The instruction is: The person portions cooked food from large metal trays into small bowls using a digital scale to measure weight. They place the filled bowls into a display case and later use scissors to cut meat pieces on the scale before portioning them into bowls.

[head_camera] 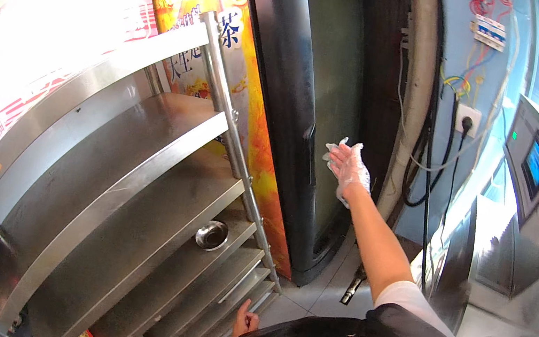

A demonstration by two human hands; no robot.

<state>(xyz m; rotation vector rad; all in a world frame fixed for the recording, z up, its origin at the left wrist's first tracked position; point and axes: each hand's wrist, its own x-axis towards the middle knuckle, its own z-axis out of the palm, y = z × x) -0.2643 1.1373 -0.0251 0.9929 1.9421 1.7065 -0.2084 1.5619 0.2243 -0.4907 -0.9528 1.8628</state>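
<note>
My right hand (pixel 348 171), in a clear plastic glove, reaches out with its fingers apart and holds nothing. It is in front of the dark glass door (pixel 336 99) of a tall black cabinet; whether it touches the glass I cannot tell. My left hand (pixel 246 319) is low in the view, bare, with one finger extended and the others curled, beside the lower tiers of a stainless steel rack (pixel 129 188). Nothing shows in it. A small round metal bowl (pixel 212 235) rests on one of the rack's shelves.
A bright illuminated sign (pixel 78 6) stands behind the rack. Cables and a wall socket (pixel 468 120) with a black plug are on the blue wall. A steel machine with a small screen (pixel 538 164) stands at right. A metal-ended pipe (pixel 350 290) lies low near the tiled floor (pixel 303 290).
</note>
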